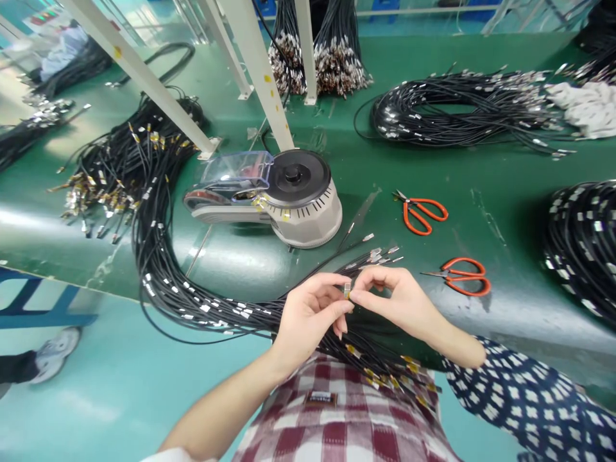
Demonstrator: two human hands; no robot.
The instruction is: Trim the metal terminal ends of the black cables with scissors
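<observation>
Between my hands is a small silver cable connector point(347, 288) with a bit of yellow tape point(346, 296) at its lower end. My left hand point(312, 308) pinches it from the left, thumb and index finger closed on it. From the right, my right hand point(394, 296) has its thumb and index fingertips pressed together at the taped side of the same connector. Around and under my hands runs a thick bundle of black cables point(216, 311). Below them, over my lap, several cable ends point(385, 375) carry yellow tape. Bare silver ends point(378, 256) lie just beyond my hands.
A round tape dispenser point(305, 205) stands behind my hands on the green table point(366, 167). Two orange-handled snips, the farther pair point(421, 212) and the nearer pair point(466, 277), lie to the right. Coiled cables point(584, 244) sit far right; white posts point(269, 83) rise behind.
</observation>
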